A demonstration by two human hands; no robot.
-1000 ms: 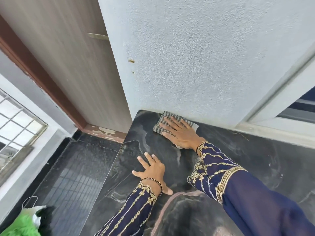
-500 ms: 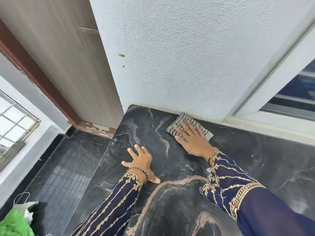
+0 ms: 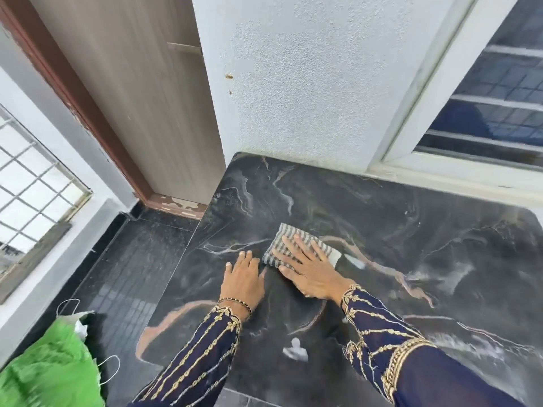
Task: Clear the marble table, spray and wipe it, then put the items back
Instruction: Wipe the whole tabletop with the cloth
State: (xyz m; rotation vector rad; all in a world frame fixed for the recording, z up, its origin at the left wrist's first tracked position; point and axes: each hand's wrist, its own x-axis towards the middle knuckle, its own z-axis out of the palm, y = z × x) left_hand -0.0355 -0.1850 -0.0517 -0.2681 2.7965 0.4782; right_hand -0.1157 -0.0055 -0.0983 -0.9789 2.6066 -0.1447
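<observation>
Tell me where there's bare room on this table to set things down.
Bare: the right half of the marble table, from the striped cloth to the window sill, and the far strip between cloth and wall. Crowded: where the right hand presses the cloth beside the left hand.

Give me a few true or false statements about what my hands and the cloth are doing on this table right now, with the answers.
1. The right hand presses a striped cloth flat on the table. True.
2. The left hand holds a spray bottle. False: it rests flat on the marble, holding nothing.
3. The cloth touches the wall. False: bare marble lies between it and the wall.
4. A green bag lies on the floor left of the table. True.
</observation>
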